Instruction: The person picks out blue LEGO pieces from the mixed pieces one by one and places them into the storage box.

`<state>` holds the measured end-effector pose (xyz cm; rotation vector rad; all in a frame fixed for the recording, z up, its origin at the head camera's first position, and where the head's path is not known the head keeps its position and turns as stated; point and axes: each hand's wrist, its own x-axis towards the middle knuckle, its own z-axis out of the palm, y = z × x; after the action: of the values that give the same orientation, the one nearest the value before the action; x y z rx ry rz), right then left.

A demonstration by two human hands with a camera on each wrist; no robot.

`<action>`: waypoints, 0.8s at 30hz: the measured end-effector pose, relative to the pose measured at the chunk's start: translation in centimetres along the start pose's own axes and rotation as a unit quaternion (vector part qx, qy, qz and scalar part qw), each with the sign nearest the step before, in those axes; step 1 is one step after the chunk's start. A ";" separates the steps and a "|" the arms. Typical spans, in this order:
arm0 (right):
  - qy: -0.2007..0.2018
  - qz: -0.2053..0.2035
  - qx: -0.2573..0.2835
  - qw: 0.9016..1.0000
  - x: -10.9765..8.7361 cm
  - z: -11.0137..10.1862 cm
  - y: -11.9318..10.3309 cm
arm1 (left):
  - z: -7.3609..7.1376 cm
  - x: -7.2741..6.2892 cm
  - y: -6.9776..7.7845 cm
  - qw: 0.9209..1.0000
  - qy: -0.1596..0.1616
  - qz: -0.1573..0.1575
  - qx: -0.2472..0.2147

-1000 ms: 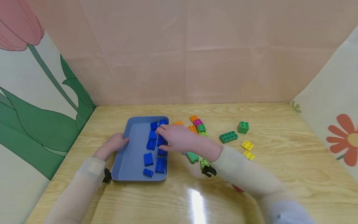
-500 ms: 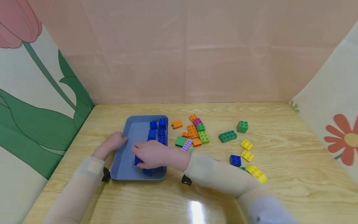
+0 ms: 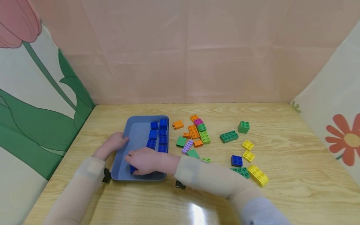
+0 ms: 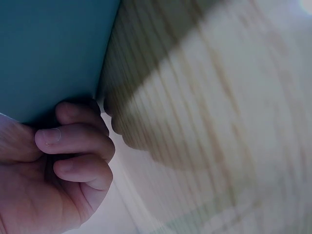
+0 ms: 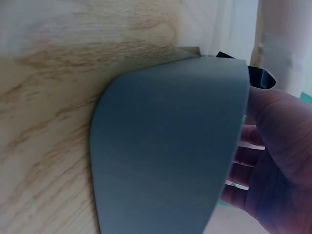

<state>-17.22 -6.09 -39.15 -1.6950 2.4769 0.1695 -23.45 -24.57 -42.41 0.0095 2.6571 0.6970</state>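
A grey-blue tray (image 3: 121, 170) lies on the table with several blue toy bricks (image 3: 153, 135) grouped along its right side. My left hand (image 3: 116, 142) holds the tray's left rim; in the left wrist view its fingers (image 4: 73, 139) curl against the tray's outer wall (image 4: 53, 48). Inside the tray's front part, my right hand (image 3: 146, 161) pinches a blue brick (image 3: 132, 169) between thumb and fingers, mostly covered by the hand. It also hides the bricks near the tray's front right. In the right wrist view the tray wall (image 5: 165, 141) covers the fingertips.
Right of the tray lie loose orange (image 3: 177, 125), green (image 3: 181, 141), purple (image 3: 187, 146) and lime bricks (image 3: 205, 137). Farther right are a dark green brick (image 3: 229, 137), a blue brick (image 3: 237, 161) and a curved yellow brick (image 3: 258, 176). A wall stands behind the table.
My right hand has moved from the tray's right side leftward and toward the front, bringing a blue brick along. My left hand has stayed on the rim.
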 end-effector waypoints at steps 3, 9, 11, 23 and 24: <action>-0.005 0.003 0.003 1.000 0.2 0.1 0.0 | 0.0 0.1 0.0 1.000 0.003 0.002 0.006; -0.017 -0.007 -0.036 0.999 0.8 0.5 -0.2 | 0.1 0.2 0.1 1.000 0.003 -0.001 0.007; -0.018 -0.009 -0.049 0.999 1.0 0.6 -0.4 | 0.1 0.1 0.1 1.000 0.003 -0.003 0.007; -0.025 -0.002 -0.047 0.999 1.0 0.9 -0.4 | -0.1 -0.2 0.3 1.000 0.003 -0.001 0.017; -0.024 -0.002 -0.045 0.999 1.0 0.9 -0.4 | 0.0 -0.2 0.3 1.000 0.004 -0.002 0.016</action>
<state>-17.18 -6.98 -40.24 -1.7081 2.4664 0.3233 -23.26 -24.35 -42.15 0.0115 2.6747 0.6534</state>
